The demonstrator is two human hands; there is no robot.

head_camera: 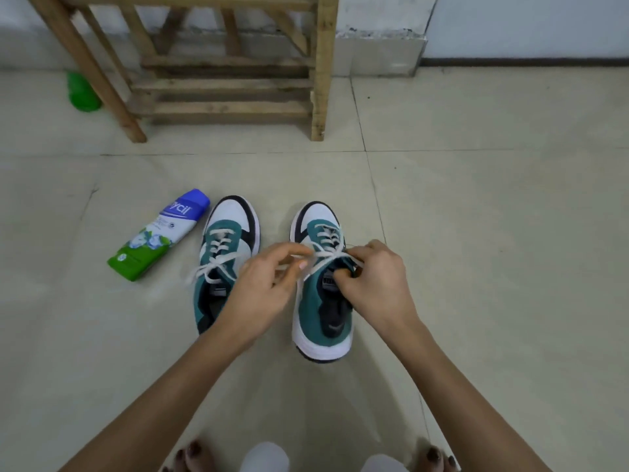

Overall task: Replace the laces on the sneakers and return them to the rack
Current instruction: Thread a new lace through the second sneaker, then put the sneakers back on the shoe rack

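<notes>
Two teal, white and black sneakers stand side by side on the floor, toes pointing away from me. The left sneaker (224, 240) has its white lace threaded, with loose ends trailing to its left. Over the right sneaker (318, 315), my left hand (269, 284) pinches one end of its white lace (323, 255). My right hand (372, 277) pinches the other end near the tongue. The lace crosses between both hands above the upper eyelets. The wooden rack (224, 83) stands farther back against the wall.
A blue, white and green bottle (160, 235) lies on the tiled floor left of the sneakers. A green object (81, 93) sits behind the rack's left leg. My bare feet (194, 454) show at the bottom edge.
</notes>
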